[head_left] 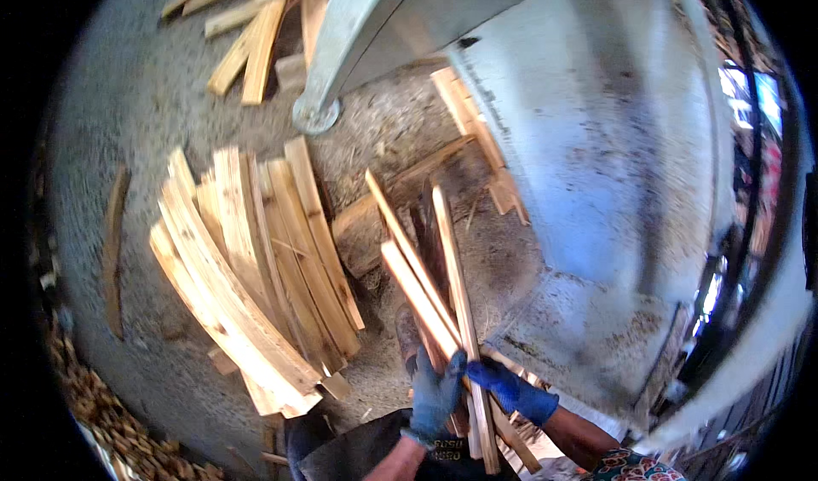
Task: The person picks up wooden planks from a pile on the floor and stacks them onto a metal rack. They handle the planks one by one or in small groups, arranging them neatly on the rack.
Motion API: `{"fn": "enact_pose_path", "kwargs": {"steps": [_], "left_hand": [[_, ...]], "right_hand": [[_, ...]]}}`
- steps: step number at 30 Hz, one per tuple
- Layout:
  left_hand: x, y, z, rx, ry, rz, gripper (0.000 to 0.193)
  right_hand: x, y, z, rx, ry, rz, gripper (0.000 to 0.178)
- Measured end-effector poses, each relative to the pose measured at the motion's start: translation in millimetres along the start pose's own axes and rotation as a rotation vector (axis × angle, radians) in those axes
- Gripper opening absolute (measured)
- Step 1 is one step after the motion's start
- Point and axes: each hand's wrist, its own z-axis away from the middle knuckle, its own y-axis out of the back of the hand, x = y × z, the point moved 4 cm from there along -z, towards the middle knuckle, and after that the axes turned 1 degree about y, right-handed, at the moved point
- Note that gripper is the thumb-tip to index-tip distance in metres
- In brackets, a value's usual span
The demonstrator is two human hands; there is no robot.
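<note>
Both of my hands wear blue gloves and are close together at the lower middle. Closed around narrow wooden strips [417, 293], my left hand [437, 400] has their far ends pointing up and to the left. A longer wooden strip [460, 289] runs past its right side, and the fingers of my right hand [515, 390] are closed on this one. The strip's near end reaches down below my hands. My palms hide parts of the wood. To the left, a stack of wooden boards [281, 259] lies side by side on the ground.
A grey metal machine [596, 123] with a footed leg [317, 115] stands at the upper right. Loose boards [256, 46] lie at the upper left, a single wood piece [115, 251] at far left. Short offcuts [128, 426] heap at lower left. A thick timber [400, 191] lies ahead.
</note>
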Motion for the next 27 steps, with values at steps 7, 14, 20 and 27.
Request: {"fn": "enact_pose_path", "kwargs": {"steps": [7, 14, 20, 27], "left_hand": [[-30.9, 42.1, 166.2, -0.415, 0.289, -0.045, 0.048], [-111.8, 125.4, 199.3, -0.366, 0.156, -0.506, 0.040], [-102.4, 138.9, 166.7, -0.238, 0.471, -0.098, 0.033], [-130.9, 160.1, 160.4, -0.241, 0.430, -0.431, 0.048]], "right_hand": [[166.1, -72.1, 152.2, 0.030, 0.068, -0.059, 0.039], [157.5, -161.2, 206.2, -0.113, -0.024, -0.649, 0.043], [194.5, -182.0, 121.9, -0.029, -0.273, -1.065, 0.054], [239.1, -196.8, 80.6, 0.026, -0.110, -1.176, 0.047]]}}
